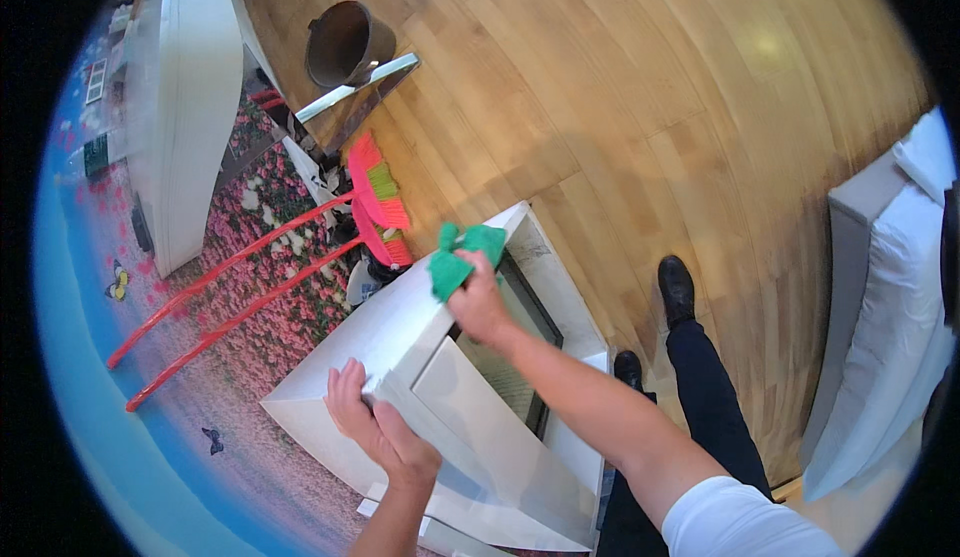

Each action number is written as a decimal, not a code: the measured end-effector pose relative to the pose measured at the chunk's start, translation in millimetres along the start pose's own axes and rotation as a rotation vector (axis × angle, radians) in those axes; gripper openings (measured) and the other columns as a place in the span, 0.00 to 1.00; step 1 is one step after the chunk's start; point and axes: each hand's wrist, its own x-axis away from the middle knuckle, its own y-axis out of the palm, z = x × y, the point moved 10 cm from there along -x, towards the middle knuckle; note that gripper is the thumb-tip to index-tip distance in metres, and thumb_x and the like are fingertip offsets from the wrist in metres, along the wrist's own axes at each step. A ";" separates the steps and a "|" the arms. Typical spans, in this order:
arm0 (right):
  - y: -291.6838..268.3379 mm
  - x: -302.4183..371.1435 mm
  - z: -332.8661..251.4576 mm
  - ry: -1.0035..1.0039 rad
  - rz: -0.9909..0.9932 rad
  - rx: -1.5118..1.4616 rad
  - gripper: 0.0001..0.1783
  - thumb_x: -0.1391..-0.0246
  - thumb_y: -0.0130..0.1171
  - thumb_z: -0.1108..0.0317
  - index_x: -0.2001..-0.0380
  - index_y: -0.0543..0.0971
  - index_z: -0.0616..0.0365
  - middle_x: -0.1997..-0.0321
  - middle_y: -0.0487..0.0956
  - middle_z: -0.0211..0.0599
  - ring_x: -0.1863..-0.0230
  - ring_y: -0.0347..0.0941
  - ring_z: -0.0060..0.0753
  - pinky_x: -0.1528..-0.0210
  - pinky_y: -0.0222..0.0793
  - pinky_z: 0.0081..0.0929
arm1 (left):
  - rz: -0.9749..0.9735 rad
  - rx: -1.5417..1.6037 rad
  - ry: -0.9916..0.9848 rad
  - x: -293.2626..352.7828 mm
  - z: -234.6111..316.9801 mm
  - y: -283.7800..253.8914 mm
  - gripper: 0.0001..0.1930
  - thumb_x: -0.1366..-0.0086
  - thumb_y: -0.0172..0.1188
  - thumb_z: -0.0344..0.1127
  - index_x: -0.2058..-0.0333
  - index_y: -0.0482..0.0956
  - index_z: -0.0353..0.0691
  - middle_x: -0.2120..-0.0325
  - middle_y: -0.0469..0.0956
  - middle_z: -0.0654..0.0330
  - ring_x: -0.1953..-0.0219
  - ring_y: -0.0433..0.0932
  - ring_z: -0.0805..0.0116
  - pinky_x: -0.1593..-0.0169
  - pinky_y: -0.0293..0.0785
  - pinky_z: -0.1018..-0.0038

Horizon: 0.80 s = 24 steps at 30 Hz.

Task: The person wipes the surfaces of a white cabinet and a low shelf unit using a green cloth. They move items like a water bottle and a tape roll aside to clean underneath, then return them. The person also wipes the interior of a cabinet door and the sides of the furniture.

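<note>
A white cabinet (359, 348) with a glass-fronted opening (502, 345) and a white front panel (478, 397) stands before me. My right hand (481, 302) is closed on a bunched green cloth (452, 270). It presses the cloth against the far part of the cabinet's upper edge. At the nearer part of that edge, my left hand (378, 427) grips the cabinet, fingers on one side and thumb on the other.
Two brooms (374, 200) with red handles lean left of the cabinet. Beyond them are a dark bucket (345, 45) and a metal-edged bar (357, 89) on the wooden floor (600, 87). A grey and white sofa (880, 307) stands at right; a flowered wall (250, 287) at left.
</note>
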 end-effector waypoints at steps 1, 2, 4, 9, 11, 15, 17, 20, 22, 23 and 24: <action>-1.9 -25.4 30.6 0.069 0.029 0.062 0.33 0.44 0.65 0.58 0.41 0.77 0.72 0.36 0.75 0.65 0.29 0.66 0.67 0.23 0.58 0.52 | -0.007 0.018 0.004 -1.3 -3.4 1.3 0.27 0.20 0.40 0.45 0.36 0.70 0.28 0.34 0.69 0.43 0.26 0.61 0.43 0.22 0.50 0.50; -9.1 -51.0 64.0 0.022 0.060 0.221 0.34 0.46 0.65 0.59 0.42 0.76 0.73 0.37 0.75 0.66 0.30 0.67 0.67 0.24 0.59 0.51 | -0.025 0.050 0.025 -3.5 -0.1 5.1 0.27 0.20 0.39 0.45 0.36 0.69 0.28 0.34 0.68 0.43 0.25 0.60 0.42 0.22 0.50 0.49; -12.7 -84.3 115.0 0.085 0.069 0.328 0.33 0.48 0.65 0.61 0.44 0.77 0.74 0.37 0.74 0.69 0.32 0.69 0.66 0.27 0.63 0.48 | -0.059 0.041 0.030 -2.3 -1.7 4.5 0.26 0.19 0.38 0.45 0.35 0.67 0.29 0.33 0.68 0.43 0.25 0.59 0.40 0.21 0.48 0.44; -32.7 -151.2 249.1 0.553 0.095 -0.055 0.21 0.45 0.63 0.66 0.53 0.79 0.72 0.54 0.84 0.58 0.55 0.83 0.57 0.46 0.78 0.49 | -0.074 -0.070 0.011 -7.5 -1.3 2.4 0.26 0.21 0.39 0.44 0.37 0.69 0.29 0.36 0.71 0.41 0.27 0.64 0.38 0.23 0.52 0.41; -49.9 -170.8 328.4 0.780 0.200 -0.288 0.22 0.40 0.63 0.63 0.49 0.78 0.70 0.50 0.83 0.59 0.51 0.83 0.56 0.43 0.79 0.52 | -0.078 0.010 0.105 -37.8 27.7 0.1 0.24 0.25 0.45 0.43 0.42 0.76 0.30 0.39 0.77 0.39 0.32 0.72 0.38 0.27 0.63 0.41; -11.0 -158.3 341.7 0.870 0.193 -1.003 0.38 0.34 0.51 0.39 0.38 0.75 0.63 0.38 0.80 0.55 0.43 0.79 0.57 0.35 0.73 0.58 | -0.203 -0.003 0.102 -38.6 32.1 6.4 0.29 0.22 0.38 0.47 0.37 0.70 0.28 0.34 0.71 0.37 0.27 0.64 0.36 0.24 0.53 0.38; 23.0 -121.0 289.3 0.870 0.094 -1.130 0.47 0.31 0.40 0.29 0.32 0.72 0.63 0.31 0.76 0.56 0.32 0.74 0.60 0.27 0.67 0.60 | -0.203 -0.171 0.141 -13.9 14.7 9.9 0.28 0.20 0.36 0.45 0.35 0.66 0.28 0.33 0.69 0.40 0.25 0.61 0.37 0.22 0.50 0.42; 46.0 -46.2 160.3 0.927 0.004 -1.252 0.53 0.34 0.35 0.21 0.28 0.70 0.57 0.27 0.74 0.50 0.28 0.69 0.56 0.24 0.63 0.58 | -0.142 -0.132 0.097 0.7 0.6 6.5 0.28 0.18 0.35 0.44 0.33 0.64 0.27 0.33 0.67 0.41 0.24 0.58 0.39 0.21 0.49 0.45; 57.3 -1.6 103.3 0.895 -0.075 -1.287 0.54 0.35 0.37 0.19 0.28 0.70 0.55 0.27 0.74 0.47 0.28 0.70 0.53 0.24 0.64 0.58 | -0.089 -0.018 0.036 1.0 -4.0 4.5 0.28 0.18 0.37 0.43 0.32 0.65 0.27 0.31 0.66 0.41 0.25 0.59 0.40 0.22 0.50 0.48; 60.6 15.2 78.7 0.846 -0.142 -1.316 0.54 0.36 0.38 0.19 0.28 0.70 0.55 0.27 0.74 0.47 0.28 0.70 0.52 0.25 0.65 0.58 | -0.050 -0.002 0.041 1.9 -2.9 3.3 0.27 0.20 0.39 0.43 0.33 0.67 0.28 0.33 0.68 0.41 0.26 0.61 0.39 0.22 0.49 0.47; 62.0 38.6 47.5 0.899 -0.241 -1.293 0.53 0.36 0.41 0.19 0.29 0.71 0.54 0.28 0.75 0.46 0.29 0.71 0.51 0.25 0.65 0.57 | -0.005 0.011 0.036 3.4 -4.8 2.5 0.26 0.21 0.41 0.42 0.35 0.68 0.28 0.34 0.70 0.42 0.27 0.62 0.37 0.22 0.48 0.45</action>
